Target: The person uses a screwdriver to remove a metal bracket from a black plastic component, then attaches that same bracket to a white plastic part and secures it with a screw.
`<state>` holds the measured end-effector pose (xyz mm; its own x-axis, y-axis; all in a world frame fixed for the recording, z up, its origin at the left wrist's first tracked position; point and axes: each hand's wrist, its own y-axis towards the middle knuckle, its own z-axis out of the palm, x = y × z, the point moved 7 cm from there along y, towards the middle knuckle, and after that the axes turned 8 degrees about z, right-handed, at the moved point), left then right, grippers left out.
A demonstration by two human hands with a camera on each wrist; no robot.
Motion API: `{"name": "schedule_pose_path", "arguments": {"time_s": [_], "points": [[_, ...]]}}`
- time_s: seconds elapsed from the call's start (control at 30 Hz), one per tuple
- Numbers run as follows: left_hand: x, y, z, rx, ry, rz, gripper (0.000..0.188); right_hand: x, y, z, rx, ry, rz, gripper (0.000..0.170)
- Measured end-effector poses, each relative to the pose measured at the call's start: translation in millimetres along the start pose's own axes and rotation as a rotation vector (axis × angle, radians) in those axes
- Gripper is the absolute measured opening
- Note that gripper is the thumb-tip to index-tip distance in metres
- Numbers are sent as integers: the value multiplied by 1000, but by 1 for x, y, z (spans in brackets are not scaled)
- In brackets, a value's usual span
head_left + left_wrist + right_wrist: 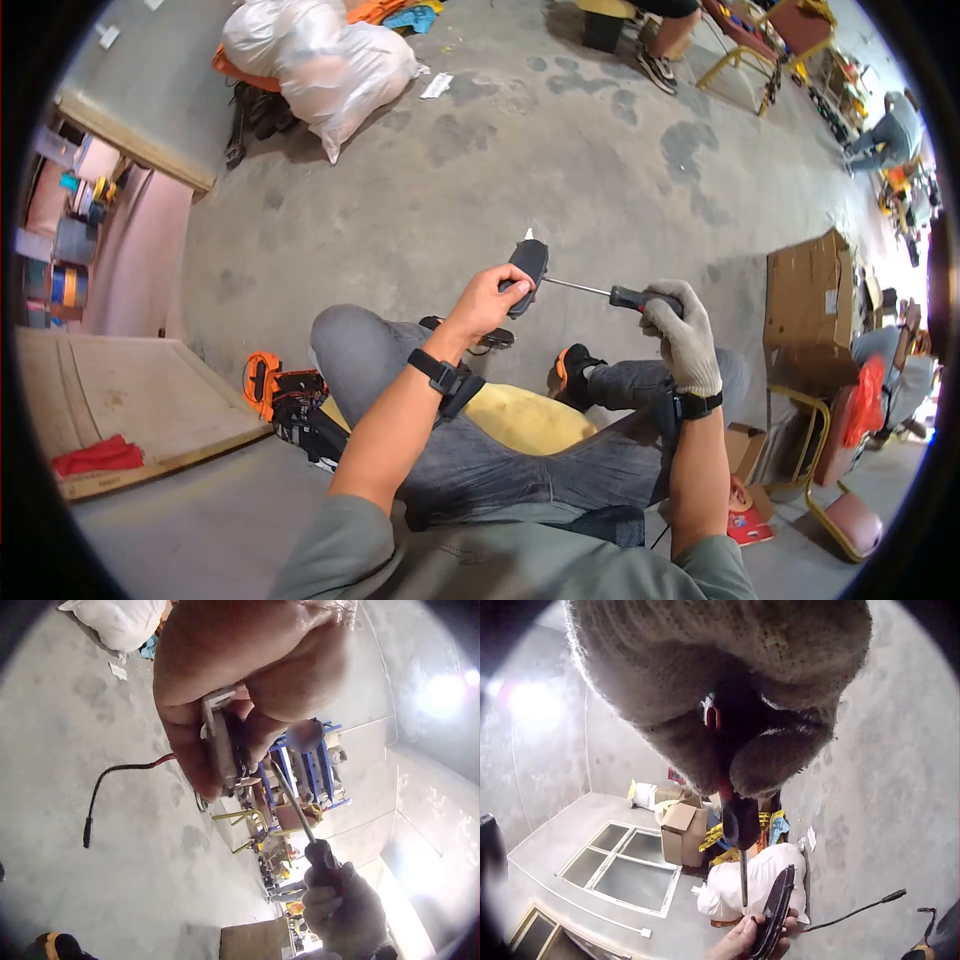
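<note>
bare left hand (490,303) is pinching a slim oblong black plastic device (529,262) between thumb and fingers, holding it up above the grey concrete floor (560,180). right hand (684,334), in a pale knit work glove, is gripping a steel-shafted screwdriver (627,298) by its black-and-red handle. shaft is pointing at the device's side edge; can't tell if the tip is touching. thin dark cable (104,775) is trailing from the left hand's grip. brown cardboard box (808,295) is standing off to the person's right.
</note>
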<state>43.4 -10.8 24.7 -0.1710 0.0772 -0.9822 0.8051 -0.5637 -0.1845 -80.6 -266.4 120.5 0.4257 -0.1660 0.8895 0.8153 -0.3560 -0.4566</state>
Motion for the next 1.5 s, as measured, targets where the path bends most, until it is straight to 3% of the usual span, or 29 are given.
{"name": "schedule_pose_path", "arguments": {"time_s": [0.3, 1.5], "points": [[9, 3, 3, 28, -85, -90, 13, -3, 10, -6, 27, -38, 47, 30], [0, 1, 4, 75, 89, -63, 13, -5, 12, 2, 73, -103, 47, 27]]}}
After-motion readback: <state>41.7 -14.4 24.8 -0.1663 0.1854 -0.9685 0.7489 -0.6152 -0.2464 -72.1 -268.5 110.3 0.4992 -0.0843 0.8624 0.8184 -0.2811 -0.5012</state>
